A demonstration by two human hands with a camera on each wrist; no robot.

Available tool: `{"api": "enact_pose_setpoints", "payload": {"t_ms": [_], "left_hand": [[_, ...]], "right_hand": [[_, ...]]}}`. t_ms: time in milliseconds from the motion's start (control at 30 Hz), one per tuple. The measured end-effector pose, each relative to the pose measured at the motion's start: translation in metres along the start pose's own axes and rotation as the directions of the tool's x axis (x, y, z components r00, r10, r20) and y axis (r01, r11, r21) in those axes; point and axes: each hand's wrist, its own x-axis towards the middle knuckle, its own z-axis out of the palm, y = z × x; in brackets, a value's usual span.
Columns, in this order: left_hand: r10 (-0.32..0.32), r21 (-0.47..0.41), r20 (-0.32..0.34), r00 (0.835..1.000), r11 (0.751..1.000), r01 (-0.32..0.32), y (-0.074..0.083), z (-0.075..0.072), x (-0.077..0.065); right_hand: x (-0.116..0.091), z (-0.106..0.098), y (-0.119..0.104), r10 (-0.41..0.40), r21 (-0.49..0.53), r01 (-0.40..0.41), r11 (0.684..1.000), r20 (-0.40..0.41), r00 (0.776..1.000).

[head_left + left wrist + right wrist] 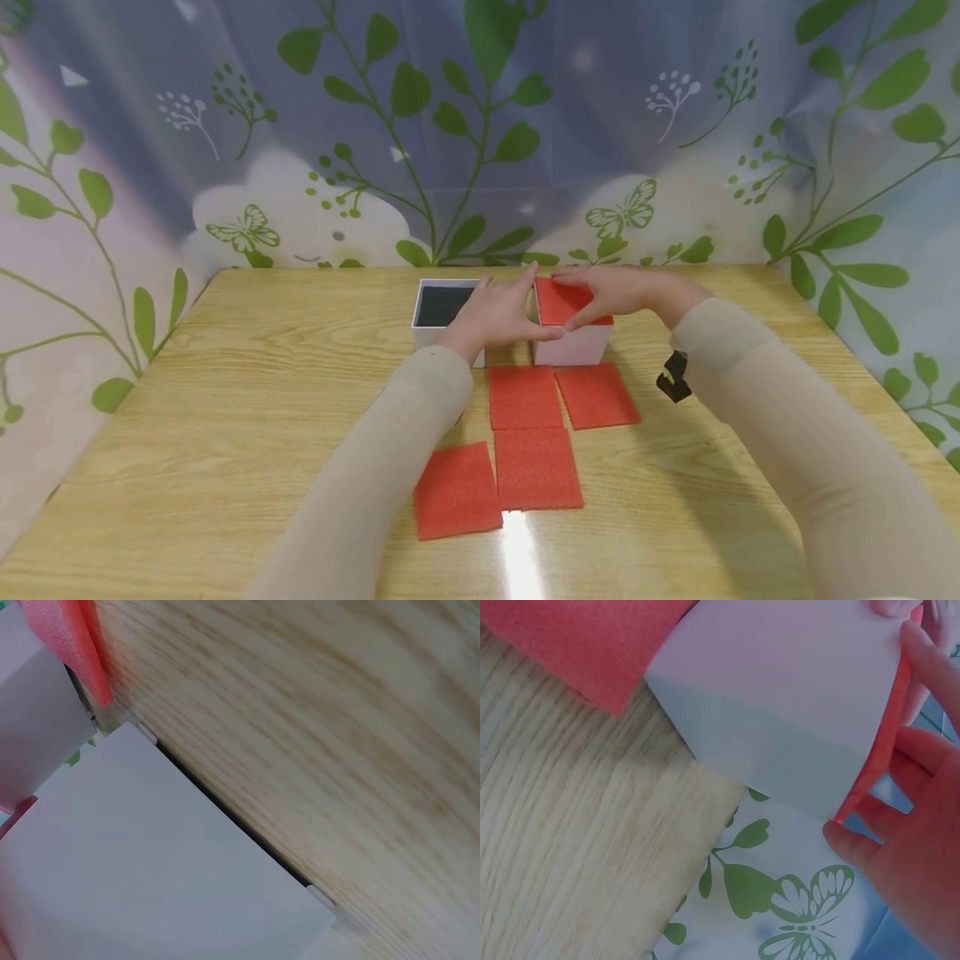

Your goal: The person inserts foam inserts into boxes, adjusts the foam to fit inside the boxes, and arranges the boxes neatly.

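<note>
A white box (572, 347) stands at the table's far side, with a red felt square (553, 305) across its top. My right hand (621, 288) spans that square, thumb near the front edge and fingertips toward the back. In the right wrist view, the fingers (855, 847) touch the felt's red edge (877, 765) along the box rim. My left hand (497, 317) is spread at the box's left side, thumb by its front corner. Partly behind the left hand stands a second white box (426, 337) with a dark sheet (441, 307) inside.
Several red felt squares lie flat in front of the boxes, including one at the right (598, 395) and one nearest me (457, 492). A patterned curtain (480, 125) hangs behind the wooden table (262, 358). A black device (675, 377) sits at my right wrist.
</note>
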Motion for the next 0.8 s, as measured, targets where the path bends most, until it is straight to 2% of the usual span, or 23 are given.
{"api": "enact_pose_setpoints", "payload": {"t_ms": [300, 600, 800], "left_hand": [[-0.005, -0.020, 0.001, 1.000, 1.000, 0.005, -0.0009, -0.0010, 0.0002], [-0.009, -0.010, 0.001, 1.000, 1.000, 0.009, -0.0014, -0.0016, 0.0008], [-0.003, -0.015, 0.002, 1.000, 1.000, 0.003, -0.0006, 0.0001, 0.0003]], "right_hand": [[0.0027, -0.0043, -0.0016, 0.021, -0.032, -0.020, 0.999, 0.017, 1.000], [0.0038, -0.0010, 0.0053, 0.014, 0.064, -0.014, 0.998, -0.009, 1.000], [0.0014, 0.0042, 0.0057, 0.015, 0.056, -0.013, 0.998, -0.030, 0.999]]}}
